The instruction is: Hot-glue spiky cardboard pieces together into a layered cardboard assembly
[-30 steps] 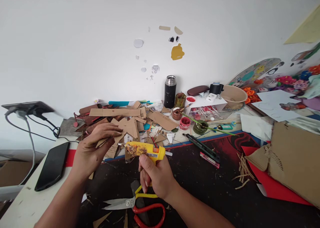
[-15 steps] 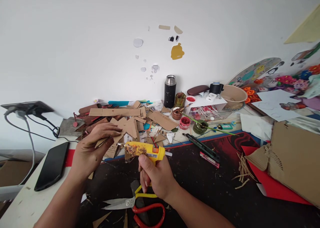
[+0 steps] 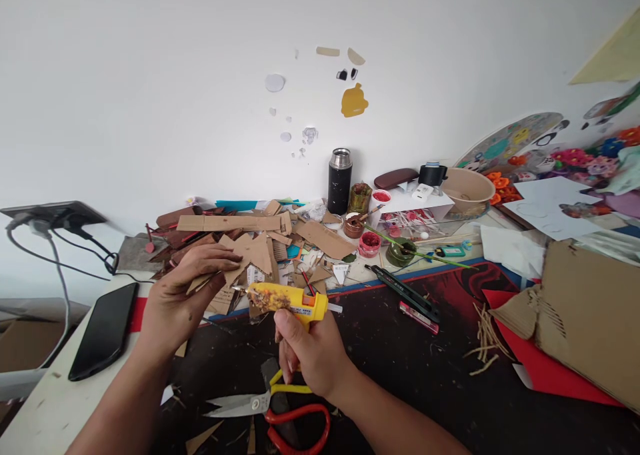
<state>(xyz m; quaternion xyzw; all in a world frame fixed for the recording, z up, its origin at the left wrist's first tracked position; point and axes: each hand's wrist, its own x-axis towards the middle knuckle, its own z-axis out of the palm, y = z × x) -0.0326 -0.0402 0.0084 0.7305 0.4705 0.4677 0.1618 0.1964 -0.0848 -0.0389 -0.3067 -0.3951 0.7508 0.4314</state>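
My right hand (image 3: 310, 352) is wrapped round the handle of a yellow glue gun (image 3: 280, 300), its barrel stained brown. The nozzle points left, and a clear glue stick (image 3: 336, 308) sticks out of the back. Just left of the nozzle, my left hand (image 3: 187, 295) pinches a small cardboard piece (image 3: 199, 282) between thumb and fingers; most of that piece is hidden by the hand. Below my right hand lie scissors (image 3: 240, 405) with one yellow and one red handle, blades toward the left.
Cardboard scraps (image 3: 325, 238) heap up behind my hands. A phone (image 3: 104, 332) lies at left. Paint jars (image 3: 370, 243), a black flask (image 3: 340, 182) and a utility knife (image 3: 405, 294) sit farther back. Twisted paper strips (image 3: 487, 342) and a cardboard sheet (image 3: 590, 315) are at right.
My hands and the glue gun have shifted very slightly left in the picture. Both grips stay the same.
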